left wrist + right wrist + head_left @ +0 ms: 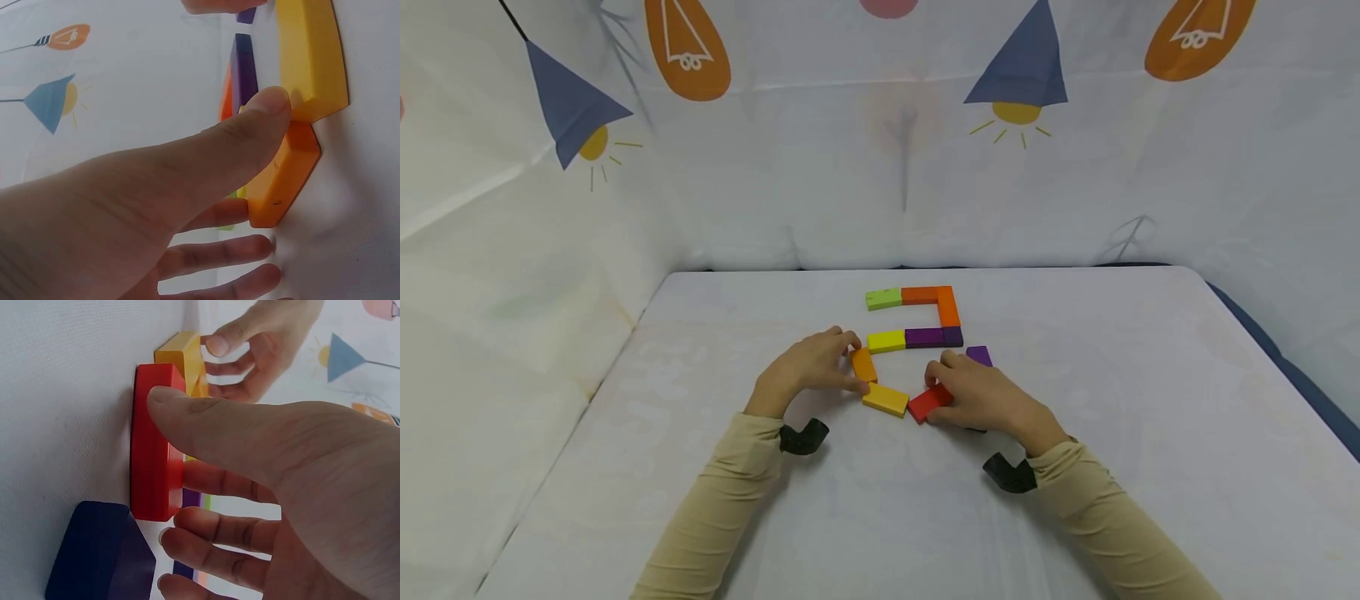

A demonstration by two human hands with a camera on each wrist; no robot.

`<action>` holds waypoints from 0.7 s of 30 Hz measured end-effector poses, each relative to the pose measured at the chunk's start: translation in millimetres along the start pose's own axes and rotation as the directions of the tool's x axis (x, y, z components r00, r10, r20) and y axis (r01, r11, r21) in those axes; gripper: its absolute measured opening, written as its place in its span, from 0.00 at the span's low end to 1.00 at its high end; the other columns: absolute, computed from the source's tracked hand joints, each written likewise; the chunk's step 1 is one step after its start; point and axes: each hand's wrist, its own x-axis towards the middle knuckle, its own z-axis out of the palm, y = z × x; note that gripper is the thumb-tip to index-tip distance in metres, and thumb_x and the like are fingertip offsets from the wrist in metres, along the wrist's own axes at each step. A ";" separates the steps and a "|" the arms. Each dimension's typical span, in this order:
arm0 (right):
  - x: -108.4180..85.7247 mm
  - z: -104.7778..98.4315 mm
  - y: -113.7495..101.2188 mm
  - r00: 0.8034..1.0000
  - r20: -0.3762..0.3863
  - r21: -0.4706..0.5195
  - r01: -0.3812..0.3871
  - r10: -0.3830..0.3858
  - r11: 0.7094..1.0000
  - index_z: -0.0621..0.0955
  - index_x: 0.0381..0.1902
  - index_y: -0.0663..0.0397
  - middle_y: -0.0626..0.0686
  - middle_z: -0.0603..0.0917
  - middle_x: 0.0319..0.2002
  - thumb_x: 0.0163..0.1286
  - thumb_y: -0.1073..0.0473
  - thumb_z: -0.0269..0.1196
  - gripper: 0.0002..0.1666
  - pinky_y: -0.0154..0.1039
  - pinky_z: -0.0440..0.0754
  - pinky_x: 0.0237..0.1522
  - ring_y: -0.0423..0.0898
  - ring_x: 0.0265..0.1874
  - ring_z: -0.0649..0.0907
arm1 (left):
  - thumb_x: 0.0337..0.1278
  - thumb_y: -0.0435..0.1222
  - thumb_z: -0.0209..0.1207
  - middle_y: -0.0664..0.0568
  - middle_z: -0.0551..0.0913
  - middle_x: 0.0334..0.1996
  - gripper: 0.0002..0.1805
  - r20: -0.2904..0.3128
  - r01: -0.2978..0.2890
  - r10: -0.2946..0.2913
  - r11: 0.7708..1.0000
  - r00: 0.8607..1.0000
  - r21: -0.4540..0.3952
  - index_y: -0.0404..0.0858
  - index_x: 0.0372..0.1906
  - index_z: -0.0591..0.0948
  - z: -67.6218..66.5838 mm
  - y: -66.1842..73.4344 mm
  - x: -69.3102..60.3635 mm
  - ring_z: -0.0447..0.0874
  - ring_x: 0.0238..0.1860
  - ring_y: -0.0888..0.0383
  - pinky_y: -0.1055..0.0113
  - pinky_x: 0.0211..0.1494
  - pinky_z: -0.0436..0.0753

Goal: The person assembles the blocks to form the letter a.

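Observation:
My left hand (811,367) holds a small orange block (284,178) lengthwise, index finger at its far end. The thumb touches where it meets a yellow block (886,399). Between thumb and fingers, my right hand (988,395) grips a red block (153,444), whose left end stands by the yellow one. Close to the red block's other end lies a dark blue block (94,550), mostly hidden by the right hand in the head view. Beyond that hand a purple block (979,355) shows partly.
Behind the hands, a hooked line of blocks lies flat: light green (883,298), orange-red (919,296), orange (949,307), dark purple (952,336), purple (923,337) and yellow (886,341). The white table (662,467) meets a patterned cloth (850,183) behind and at the left.

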 end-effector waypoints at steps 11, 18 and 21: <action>-3.5 -17.3 19.4 1.000 0.001 0.157 -0.015 0.015 0.987 0.76 0.48 0.47 0.47 0.74 0.38 0.65 0.47 0.62 0.17 0.34 0.76 0.36 0.42 0.34 0.74 | 0.57 0.52 0.60 0.48 0.75 0.53 0.29 -0.150 -0.092 0.095 0.995 0.984 0.030 0.43 0.60 0.72 -4.1 6.5 -1.3 0.78 0.44 0.53 0.56 0.46 0.81; -8.1 -28.7 40.4 0.998 -0.041 0.187 -0.032 0.040 0.982 0.77 0.52 0.50 0.52 0.77 0.43 0.66 0.49 0.61 0.19 0.41 0.80 0.43 0.45 0.38 0.77 | 0.61 0.49 0.58 0.51 0.78 0.49 0.20 -0.201 -0.296 0.293 0.955 0.935 0.015 0.43 0.54 0.77 1.5 22.0 0.6 0.77 0.45 0.56 0.61 0.47 0.80; -10.4 -30.8 48.3 0.998 -0.052 0.197 -0.033 0.044 0.980 0.77 0.54 0.52 0.54 0.77 0.47 0.66 0.51 0.62 0.21 0.47 0.80 0.49 0.48 0.44 0.77 | 0.60 0.48 0.58 0.52 0.79 0.47 0.19 -0.195 -0.355 0.351 0.935 0.916 0.016 0.44 0.52 0.78 8.6 30.3 2.8 0.76 0.45 0.56 0.63 0.47 0.79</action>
